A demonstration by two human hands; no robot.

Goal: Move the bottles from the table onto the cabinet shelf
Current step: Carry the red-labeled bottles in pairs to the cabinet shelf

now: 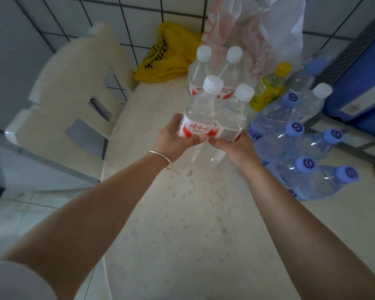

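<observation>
A: Where are the bottles at this point?

B: Two clear bottles with white caps sit at the centre of the frame. The left hand (pixel 173 135) is wrapped round the left bottle (pixel 198 113) at its red label, and the right hand (pixel 231 146) is wrapped round the right bottle (pixel 233 114) low on its body. The two bottles touch side by side.

A: And the others?

B: Two more white-capped bottles (pixel 204 68) stand just behind, a yellow bottle (pixel 268 87) is to their right, and a cluster of blue-capped bottles (pixel 301 148) fills the right of the frame, all on the pale table (pixel 193 224).

A: How should the lift go?

B: I'd keep each bottle upright, grip firmly at the label where the wall looks stiffest, and raise straight up so neither knocks the pair behind.

A: Anything unclear?

B: The cabinet shelf isn't visible that I can make out; the blue thing (pixel 359 87) at upper right is cut off. Whether the bottle bases are already off the table is hidden by the hands. The plastic bags (pixel 258 29) at the top are blurred.
</observation>
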